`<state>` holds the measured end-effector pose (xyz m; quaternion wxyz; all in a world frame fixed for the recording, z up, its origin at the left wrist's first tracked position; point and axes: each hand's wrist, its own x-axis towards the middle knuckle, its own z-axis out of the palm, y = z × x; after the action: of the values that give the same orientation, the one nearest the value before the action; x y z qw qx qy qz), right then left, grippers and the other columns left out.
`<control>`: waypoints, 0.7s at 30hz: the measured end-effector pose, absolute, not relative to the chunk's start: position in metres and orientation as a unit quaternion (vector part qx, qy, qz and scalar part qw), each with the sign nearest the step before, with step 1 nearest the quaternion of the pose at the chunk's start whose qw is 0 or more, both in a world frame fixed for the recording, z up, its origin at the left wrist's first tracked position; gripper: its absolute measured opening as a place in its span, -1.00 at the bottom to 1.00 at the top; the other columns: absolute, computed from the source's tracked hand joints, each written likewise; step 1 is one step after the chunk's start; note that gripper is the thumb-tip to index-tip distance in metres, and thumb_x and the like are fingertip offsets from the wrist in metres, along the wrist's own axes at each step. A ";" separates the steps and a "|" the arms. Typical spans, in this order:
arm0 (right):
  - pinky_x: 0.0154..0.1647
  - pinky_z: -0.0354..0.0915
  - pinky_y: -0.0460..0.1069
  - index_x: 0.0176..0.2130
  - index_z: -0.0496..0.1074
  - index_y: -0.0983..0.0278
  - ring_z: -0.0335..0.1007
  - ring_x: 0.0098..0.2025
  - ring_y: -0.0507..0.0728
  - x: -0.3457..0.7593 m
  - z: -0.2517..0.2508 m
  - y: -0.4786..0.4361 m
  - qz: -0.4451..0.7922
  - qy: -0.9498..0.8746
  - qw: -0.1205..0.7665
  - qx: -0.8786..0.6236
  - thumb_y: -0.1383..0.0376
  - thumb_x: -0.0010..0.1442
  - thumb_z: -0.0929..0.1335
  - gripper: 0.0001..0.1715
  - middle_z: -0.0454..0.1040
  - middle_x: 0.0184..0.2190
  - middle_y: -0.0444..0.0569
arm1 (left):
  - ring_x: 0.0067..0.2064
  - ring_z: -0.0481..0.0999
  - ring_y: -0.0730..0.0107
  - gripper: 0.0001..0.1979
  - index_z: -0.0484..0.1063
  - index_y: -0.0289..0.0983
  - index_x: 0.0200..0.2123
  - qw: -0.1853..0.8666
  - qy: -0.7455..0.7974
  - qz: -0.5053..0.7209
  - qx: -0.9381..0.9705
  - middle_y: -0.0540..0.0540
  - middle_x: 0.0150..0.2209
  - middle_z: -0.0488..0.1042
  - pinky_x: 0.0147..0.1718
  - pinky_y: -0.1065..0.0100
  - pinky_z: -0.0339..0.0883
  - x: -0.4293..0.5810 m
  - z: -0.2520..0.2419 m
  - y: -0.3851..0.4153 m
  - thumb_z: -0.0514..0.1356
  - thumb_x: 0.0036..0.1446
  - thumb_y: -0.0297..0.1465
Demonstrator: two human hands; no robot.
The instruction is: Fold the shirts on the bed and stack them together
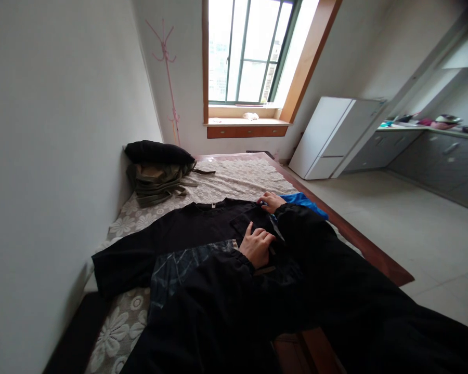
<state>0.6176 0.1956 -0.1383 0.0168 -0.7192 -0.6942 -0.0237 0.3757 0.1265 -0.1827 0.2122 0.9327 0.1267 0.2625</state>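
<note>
A black t-shirt (pixel 171 234) with a grey marbled panel lies spread flat on a bed covered by a floral lace sheet (pixel 234 179). My left hand (pixel 256 245) rests on the shirt's right side with its fingers curled, pinching a folded sleeve edge. Farther up, my right hand (pixel 271 201) grips the shirt fabric near the shoulder, fingers closed on it. Both my arms wear black sleeves. A blue garment (pixel 302 202) lies beside my right hand at the bed's right edge.
A black pillow (pixel 158 152) sits on a pile of olive-green clothes (pixel 156 182) at the bed's far left by the wall. Beyond stand a pink coat rack (pixel 167 67), a window (pixel 249 52), a white fridge (pixel 331 136) and a grey kitchen counter (pixel 432 150).
</note>
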 end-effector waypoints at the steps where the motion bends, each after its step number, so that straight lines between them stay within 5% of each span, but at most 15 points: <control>1: 0.07 0.30 0.03 -0.09 0.64 0.16 0.38 -0.03 0.19 0.620 -0.140 0.203 -0.019 -0.693 0.013 -0.720 0.35 0.16 0.45 -0.71 0.48 -0.08 0.03 | 0.22 0.37 0.06 -0.52 0.48 -0.16 0.08 0.206 0.123 0.258 0.936 -0.17 0.02 0.57 0.45 -0.17 -0.42 0.376 -0.183 0.126 0.18 0.07 -0.52; 10: 0.08 0.28 0.11 -0.21 0.65 0.24 0.32 0.06 0.30 0.632 -0.155 0.216 -0.014 -0.668 0.012 -0.744 0.32 0.15 0.44 -0.82 0.48 -0.05 0.14 | 0.28 0.33 0.05 -0.48 0.38 -0.16 0.25 0.178 0.124 0.205 0.955 -0.13 0.24 0.47 0.34 -0.05 0.07 0.383 -0.197 0.122 0.11 0.22 -0.45; 15: 0.12 0.26 0.18 -0.25 0.61 0.28 0.32 0.08 0.35 0.629 -0.155 0.208 -0.013 -0.643 0.071 -0.762 0.40 0.14 0.41 -0.84 0.48 -0.05 0.20 | 0.35 0.27 0.00 -0.47 0.39 -0.19 0.25 0.168 0.104 0.199 0.960 -0.14 0.31 0.40 0.34 -0.05 0.06 0.385 -0.204 0.123 0.11 0.21 -0.49; 21: 0.07 0.37 0.08 0.01 0.50 0.25 0.46 -0.04 0.19 0.592 -0.174 0.186 0.033 -0.627 0.192 -0.754 0.24 0.32 0.31 -0.70 0.53 -0.08 0.08 | 0.37 0.26 0.03 -0.45 0.44 -0.17 0.20 0.174 0.101 0.192 0.960 -0.14 0.28 0.43 0.39 -0.02 -0.01 0.386 -0.202 0.124 0.18 0.10 -0.51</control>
<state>0.5916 0.1859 -0.1738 0.1922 -0.7542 -0.6270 0.0332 0.3864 0.1244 -0.2024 0.1743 0.9604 0.1013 0.1925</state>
